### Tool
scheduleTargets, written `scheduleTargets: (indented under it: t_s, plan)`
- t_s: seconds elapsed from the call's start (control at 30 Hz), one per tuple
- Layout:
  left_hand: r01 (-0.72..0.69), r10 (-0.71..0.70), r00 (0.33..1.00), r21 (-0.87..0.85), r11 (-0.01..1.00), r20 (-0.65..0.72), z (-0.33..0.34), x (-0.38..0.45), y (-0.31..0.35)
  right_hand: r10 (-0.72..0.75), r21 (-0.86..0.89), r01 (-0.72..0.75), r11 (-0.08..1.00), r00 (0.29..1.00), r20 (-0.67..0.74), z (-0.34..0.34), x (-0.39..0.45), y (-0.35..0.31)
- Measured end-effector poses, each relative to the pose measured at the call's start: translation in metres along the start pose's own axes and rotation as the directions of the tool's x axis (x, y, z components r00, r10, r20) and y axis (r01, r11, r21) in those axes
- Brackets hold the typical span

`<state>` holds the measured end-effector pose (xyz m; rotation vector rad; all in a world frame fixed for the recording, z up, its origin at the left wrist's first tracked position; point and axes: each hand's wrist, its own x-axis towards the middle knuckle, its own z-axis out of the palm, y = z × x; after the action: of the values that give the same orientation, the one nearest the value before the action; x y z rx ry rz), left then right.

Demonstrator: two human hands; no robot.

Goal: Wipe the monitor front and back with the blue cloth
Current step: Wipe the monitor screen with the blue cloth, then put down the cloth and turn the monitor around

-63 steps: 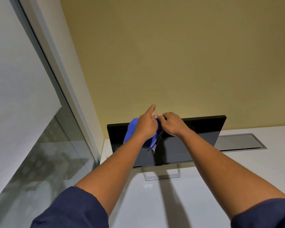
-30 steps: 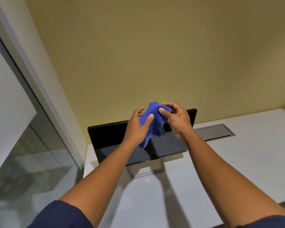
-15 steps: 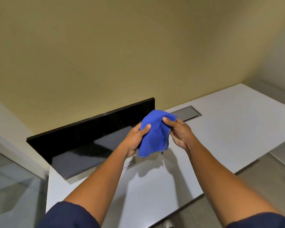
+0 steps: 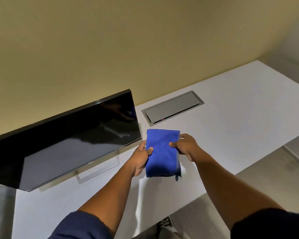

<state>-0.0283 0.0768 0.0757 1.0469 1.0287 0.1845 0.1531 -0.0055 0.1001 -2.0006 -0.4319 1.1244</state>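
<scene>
Both hands hold the blue cloth (image 4: 160, 152) above the bench (image 4: 231, 135), just to the right of the monitor (image 4: 64, 140). Left hand (image 4: 140, 158) pinches the cloth's left edge, thumb on the near face. Right hand (image 4: 185, 146) pinches the right edge in the same way. The cloth hangs between them as a flat, folded rectangle, clear of the screen.

Change since the earlier views: about two seconds ago both hands worked the cloth at the monitor's top edge. One second ago the cloth was bunched between the hands in front of the screen. Half a second ago it was drawn off to the right of the panel. Now it is squared up and held flat over the bench. The view has also swung right, so the monitor sits at the left of the frame.

Assessment: contact with the monitor is broken. The folded cloth suggests either preparation of a clean face for another pass or the end of wiping. Which of the two applies cannot be determined, and the monitor's back is not visible.

Count:
- monitor: one, on a clear stand (image 4: 97, 171), screen dark.
- blue cloth: one.
- hands: two.
- cable hatch (image 4: 173, 107): one, recessed in the bench beyond the cloth.
- shoe (image 4: 164, 223): one, on the floor below the bench edge.
</scene>
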Motion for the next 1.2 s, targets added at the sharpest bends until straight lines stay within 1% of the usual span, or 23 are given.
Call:
scheduleTargets:
  t_s: [0.03, 0.1, 0.2, 0.3, 0.43, 0.47, 0.53, 0.6, 0.63, 0.7, 0.73, 0.83, 0.97, 1.0, 1.1, 1.2]
  plan:
    - [0.033, -0.032, 0.999, 0.036, 0.999, -0.024, 0.0, 0.004, -0.003, -0.001, -0.038, 0.001, 0.999, 1.0, -0.024, 0.001, 0.006, 0.005]
    - [0.075, -0.07, 0.996, 0.07, 0.995, -0.062, 0.003, 0.014, -0.008, 0.016, -0.052, -0.019, 0.998, 0.998, -0.057, 0.003, 0.016, 0.014]
    - [0.12, -0.108, 0.989, 0.121, 0.985, -0.103, 0.011, 0.027, -0.019, 0.022, -0.149, -0.031, 0.988, 0.998, -0.062, 0.004, 0.032, 0.028]
    - [0.189, -0.176, 0.981, 0.171, 0.967, -0.087, 0.01, 0.039, -0.032, 0.001, -0.28, -0.017, 0.96, 0.998, -0.057, 0.006, 0.043, 0.04]
    - [0.273, -0.267, 0.962, 0.176, 0.946, -0.057, 0.011, 0.048, -0.046, -0.016, -0.365, -0.009, 0.931, 0.998, -0.065, 0.01, 0.055, 0.053]
    - [0.274, -0.268, 0.962, 0.212, 0.938, -0.058, 0.012, 0.049, -0.049, -0.023, -0.385, 0.002, 0.923, 0.999, -0.049, 0.012, 0.056, 0.055]
    - [0.26, -0.26, 0.964, 0.354, 0.898, -0.049, 0.012, 0.052, -0.055, -0.039, -0.437, 0.03, 0.899, 0.999, -0.012, 0.016, 0.058, 0.059]
    - [0.277, -0.277, 0.959, 0.434, 0.857, -0.065, 0.009, 0.054, -0.059, -0.027, -0.47, 0.02, 0.882, 1.0, -0.008, 0.019, 0.057, 0.063]
    - [0.301, -0.289, 0.953, 0.426, 0.853, -0.093, 0.006, 0.054, -0.061, -0.033, -0.483, 0.026, 0.875, 0.999, -0.005, 0.021, 0.057, 0.063]
    - [0.348, -0.304, 0.936, 0.347, 0.871, -0.176, 0.002, 0.053, -0.061, -0.056, -0.511, 0.051, 0.858, 0.998, 0.006, 0.024, 0.056, 0.064]
    - [0.338, -0.275, 0.936, 0.336, 0.879, -0.222, 0.001, 0.05, -0.06, -0.065, -0.52, 0.064, 0.852, 0.998, 0.016, 0.026, 0.054, 0.061]
    - [0.241, -0.111, 0.953, 0.481, 0.843, -0.283, -0.002, 0.038, -0.059, -0.158, -0.538, 0.169, 0.826, 0.985, 0.067, 0.035, 0.047, 0.052]
    - [0.091, 0.088, 0.969, 0.669, 0.738, -0.229, -0.01, 0.017, -0.055, -0.288, -0.596, 0.313, 0.74, 0.947, 0.139, 0.051, 0.032, 0.038]
    - [0.068, 0.122, 0.969, 0.702, 0.709, -0.217, -0.015, 0.011, -0.052, -0.293, -0.596, 0.329, 0.733, 0.943, 0.159, 0.055, 0.027, 0.035]
    - [0.043, 0.204, 0.95, 0.745, 0.665, -0.237, -0.03, -0.01, -0.044, -0.323, -0.575, 0.383, 0.723, 0.923, 0.209, 0.067, 0.01, 0.029]
    - [0.045, 0.27, 0.92, 0.761, 0.647, -0.284, -0.045, -0.039, -0.034, -0.417, -0.58, 0.456, 0.675, 0.884, 0.21, 0.083, -0.012, 0.021]
